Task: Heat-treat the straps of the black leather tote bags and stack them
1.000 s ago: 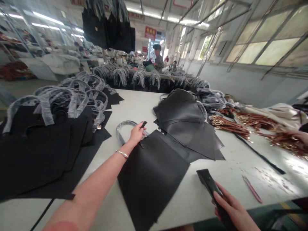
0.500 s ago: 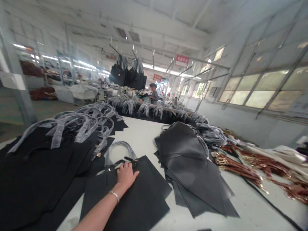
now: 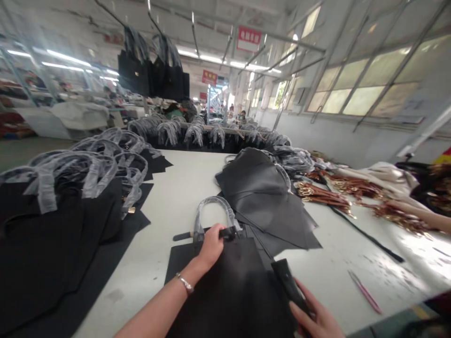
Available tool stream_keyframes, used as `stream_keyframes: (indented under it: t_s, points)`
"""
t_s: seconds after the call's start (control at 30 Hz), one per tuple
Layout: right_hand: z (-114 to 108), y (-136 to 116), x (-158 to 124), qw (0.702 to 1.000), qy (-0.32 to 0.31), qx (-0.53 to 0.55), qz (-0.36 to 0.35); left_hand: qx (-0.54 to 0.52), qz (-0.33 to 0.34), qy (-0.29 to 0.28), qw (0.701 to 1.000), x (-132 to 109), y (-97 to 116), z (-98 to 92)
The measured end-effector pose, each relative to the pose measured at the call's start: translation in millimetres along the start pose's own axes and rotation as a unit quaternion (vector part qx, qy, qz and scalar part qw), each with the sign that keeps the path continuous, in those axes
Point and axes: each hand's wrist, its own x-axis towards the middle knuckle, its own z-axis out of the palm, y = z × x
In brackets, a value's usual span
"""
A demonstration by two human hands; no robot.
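Black tote [image 3: 225,286] under left hand [image 3: 211,246], cut-off right hand [image 3: 313,319] gripping strip [image 3: 287,286]

Red ceiling signs [image 3: 248,38], characters illegible

Tote bags [image 3: 35,249] left on the worktable [image 3: 186,188], leather panels [image 3: 260,197] ahead, buckled straps [image 3: 322,196] right

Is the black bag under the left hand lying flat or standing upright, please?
Flat: the black bag is spread on the table, its plastic-wrapped handles looping past its edge.
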Motion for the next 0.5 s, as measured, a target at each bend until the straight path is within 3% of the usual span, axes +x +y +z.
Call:
stream_keyframes:
  t_s: [0.1, 0.23, 0.4, 0.5]
  points:
    - [3.2, -2.8, 5.0, 1.0, -0.02, 0.0, 0.011, 0.001, -0.009, 0.043, 0.999, 13.3, 18.4, -18.5]
    - [0.7, 3.0, 7.7, 1.0, -0.015, -0.018, 0.01, 0.048, 0.002, 0.107, 0.993, 43.0, 30.8, -62.7]
    - [-1.1, 12.2, 6.2, 0.999, 0.005, -0.051, -0.005, 0.185, 0.043, 0.188, 0.964, 89.7, 16.3, -122.5]
    - [0.9, 15.4, 3.4, 0.994, -0.005, -0.109, 0.0, 0.24, -0.004, 0.262, 0.935, 101.4, 6.1, -126.6]
